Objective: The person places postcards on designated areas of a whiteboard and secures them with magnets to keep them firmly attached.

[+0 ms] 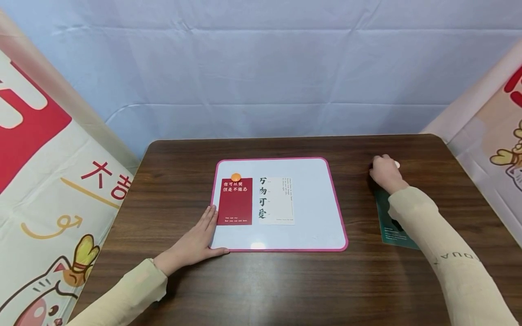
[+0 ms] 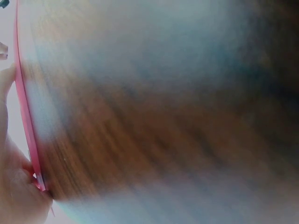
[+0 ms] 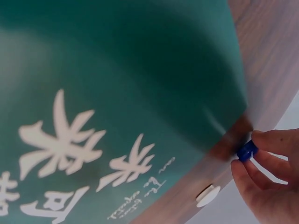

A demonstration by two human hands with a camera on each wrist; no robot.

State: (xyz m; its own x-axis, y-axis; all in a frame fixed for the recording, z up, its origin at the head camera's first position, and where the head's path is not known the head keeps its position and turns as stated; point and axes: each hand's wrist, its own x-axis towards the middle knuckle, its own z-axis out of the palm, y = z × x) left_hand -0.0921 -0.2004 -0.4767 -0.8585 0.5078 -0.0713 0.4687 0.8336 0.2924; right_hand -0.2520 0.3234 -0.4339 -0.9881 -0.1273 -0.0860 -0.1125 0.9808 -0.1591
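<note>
A whiteboard [image 1: 316,203] with a pink rim lies flat on the table. My left hand [image 1: 197,240] rests on its lower left corner, fingers along the left edge and thumb along the bottom edge. On the board are a red card [image 1: 235,203] under an orange round magnet [image 1: 236,177] and, beside it, a white card [image 1: 281,203] with dark lettering. Far to the right, my right hand [image 1: 388,173] pinches a blue round magnet [image 3: 247,151] between thumb and fingers, close to the corner of a green card [image 3: 117,107] with white lettering. My forearm hides part of that card in the head view.
A white round magnet [image 3: 208,196] lies just past the green card, near my right hand. The dark wooden table [image 1: 253,280] ends at a pale blue cloth [image 1: 261,81] behind. Printed banners [image 1: 53,190] hang at both sides.
</note>
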